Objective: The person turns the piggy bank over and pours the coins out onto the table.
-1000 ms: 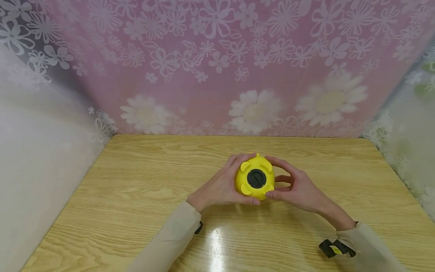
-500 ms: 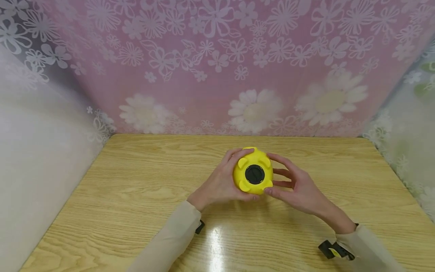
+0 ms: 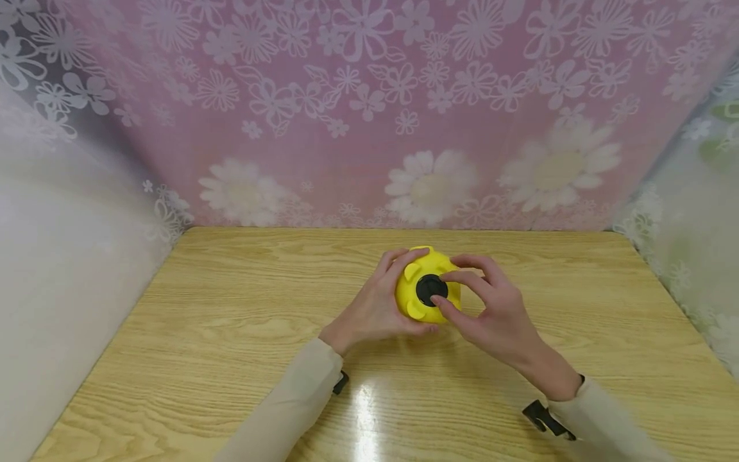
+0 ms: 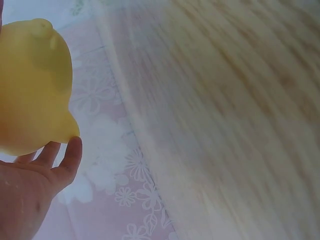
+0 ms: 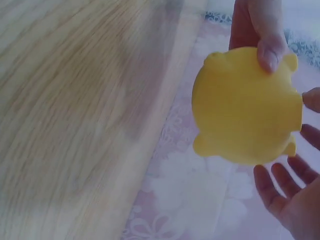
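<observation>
A round yellow piggy bank (image 3: 416, 294) is held above the table with its underside, stubby feet and round black plug (image 3: 430, 290) facing the head camera. My left hand (image 3: 372, 308) grips it from the left, fingers over the far side and thumb along the near side. At the plug's right part, the thumb and index finger of my right hand (image 3: 496, 314) pinch at its edge; the other fingers are curled beside the bank. In the right wrist view the bank (image 5: 242, 107) hides the plug. The left wrist view shows left fingers (image 4: 72, 152) against a yellow bump.
The wood-grain table (image 3: 231, 308) spreads beneath both hands. A pink flowered cloth (image 3: 346, 128) stands behind its far edge, with pale cloth panels at the left and right sides. Black straps (image 3: 545, 420) show at the wrists.
My right hand has moved left from the bank's right side, bringing thumb and index finger onto the black plug. The piggy bank has risen slightly in the head view; the left hand keeps its grip.
</observation>
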Tool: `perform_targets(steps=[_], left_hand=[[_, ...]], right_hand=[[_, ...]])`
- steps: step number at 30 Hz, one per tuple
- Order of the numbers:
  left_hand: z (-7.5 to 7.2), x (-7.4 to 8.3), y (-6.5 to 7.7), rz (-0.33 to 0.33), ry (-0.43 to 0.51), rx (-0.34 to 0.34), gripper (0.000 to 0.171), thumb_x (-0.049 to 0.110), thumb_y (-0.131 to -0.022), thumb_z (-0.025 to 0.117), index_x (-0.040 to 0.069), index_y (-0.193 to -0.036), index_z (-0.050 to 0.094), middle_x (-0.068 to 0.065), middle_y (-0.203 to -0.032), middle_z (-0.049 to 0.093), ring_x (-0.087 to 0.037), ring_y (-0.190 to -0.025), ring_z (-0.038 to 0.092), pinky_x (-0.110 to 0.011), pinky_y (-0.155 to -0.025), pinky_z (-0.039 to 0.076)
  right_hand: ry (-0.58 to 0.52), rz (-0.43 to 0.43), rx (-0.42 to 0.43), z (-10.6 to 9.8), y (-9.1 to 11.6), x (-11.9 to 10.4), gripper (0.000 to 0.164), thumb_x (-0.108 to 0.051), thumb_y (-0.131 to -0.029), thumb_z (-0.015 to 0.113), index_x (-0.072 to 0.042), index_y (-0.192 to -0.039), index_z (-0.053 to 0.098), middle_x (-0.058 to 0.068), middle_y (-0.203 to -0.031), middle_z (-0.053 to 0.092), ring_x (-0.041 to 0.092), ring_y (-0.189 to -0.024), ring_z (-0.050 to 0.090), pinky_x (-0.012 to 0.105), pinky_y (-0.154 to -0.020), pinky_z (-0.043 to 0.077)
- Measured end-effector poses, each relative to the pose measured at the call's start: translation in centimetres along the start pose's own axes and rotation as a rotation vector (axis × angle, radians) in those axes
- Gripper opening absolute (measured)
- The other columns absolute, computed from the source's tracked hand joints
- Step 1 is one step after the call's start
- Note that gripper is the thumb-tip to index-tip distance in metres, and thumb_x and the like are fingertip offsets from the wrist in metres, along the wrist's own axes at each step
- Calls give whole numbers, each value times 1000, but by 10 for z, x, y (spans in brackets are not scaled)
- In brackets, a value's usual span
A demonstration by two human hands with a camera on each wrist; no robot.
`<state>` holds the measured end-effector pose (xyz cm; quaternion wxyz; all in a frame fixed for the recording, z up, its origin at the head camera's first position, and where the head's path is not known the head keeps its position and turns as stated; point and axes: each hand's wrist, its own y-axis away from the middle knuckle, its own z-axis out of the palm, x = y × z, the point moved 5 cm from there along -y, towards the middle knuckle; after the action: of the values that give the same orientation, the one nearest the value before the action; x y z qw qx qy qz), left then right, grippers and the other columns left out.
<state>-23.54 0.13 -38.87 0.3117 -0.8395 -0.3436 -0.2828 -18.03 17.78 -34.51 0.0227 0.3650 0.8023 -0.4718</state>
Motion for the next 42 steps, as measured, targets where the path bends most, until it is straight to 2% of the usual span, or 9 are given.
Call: perform_targets(steps=[2,5,8,12,15,18,31,36,42], left_hand=[[0,0,-1,-2,3,1,110,40,-70,94,42,-157,28,-2,-151,34,-17,-127,52,-36,-105,54],[1,0,-2,-1,5,2,109,40,-71,94,42,-157,28,-1,-151,34,-16,-127,51,-35,-104,54],[1,0,-3,2,0,2,109,40,-71,94,42,-157,28,-1,-151,34,-16,-126,51,-34,-104,54],[1,0,-3,5,-14,-8,108,41,-72,93,40,-158,28,-2,-150,34,-16,-125,52,-33,-104,55],[0,0,-3,3,-22,-18,107,41,-72,93,39,-158,29,-2,-150,34,-16,-126,52,-33,-104,55],[0,-1,-4,-5,-22,-29,106,42,-72,93,40,-157,29,-2,-151,35,-16,-125,52,-33,-104,55],[0,-3,-6,-51,-15,-32,104,46,-73,92,42,-157,31,1,-149,37,-15,-123,53,-36,-105,54],[2,-3,-4,-65,-32,-40,103,47,-72,92,40,-156,33,0,-149,39,-16,-123,53,-37,-105,54],[6,-5,-2,-74,-40,-44,104,48,-72,92,41,-157,33,-1,-150,40,-17,-123,54,-36,-104,55]], right_hand=[[38,-4,-9,3,-1,-2,39,-44,-96,70,-6,-102,74,20,-122,63,33,-113,61,5,-97,43],[78,3,-22,6,-2,-3,26,-26,-87,84,-7,-100,74,20,-124,61,32,-115,61,3,-93,44],[102,17,-24,7,-2,-4,25,-7,-75,88,-7,-97,75,19,-123,62,31,-113,62,5,-88,48],[123,48,-38,8,-4,-4,23,-4,-73,88,-8,-93,76,19,-121,63,30,-112,62,25,-78,60],[135,64,-50,10,-5,-4,19,-5,-75,87,-7,-91,77,20,-119,63,32,-111,62,42,-74,62],[131,95,-49,11,-6,-3,16,-5,-76,86,-6,-89,79,20,-117,63,33,-108,62,48,-76,60],[26,260,-10,15,-12,0,9,3,-76,82,-5,-82,82,17,-118,65,33,-111,60,50,-85,54],[8,262,-15,19,-9,1,9,5,-74,79,-4,-78,80,17,-117,64,34,-110,60,51,-87,53],[37,223,-7,22,-7,-1,7,5,-73,78,-1,-76,78,18,-115,65,35,-108,61,51,-84,56]])
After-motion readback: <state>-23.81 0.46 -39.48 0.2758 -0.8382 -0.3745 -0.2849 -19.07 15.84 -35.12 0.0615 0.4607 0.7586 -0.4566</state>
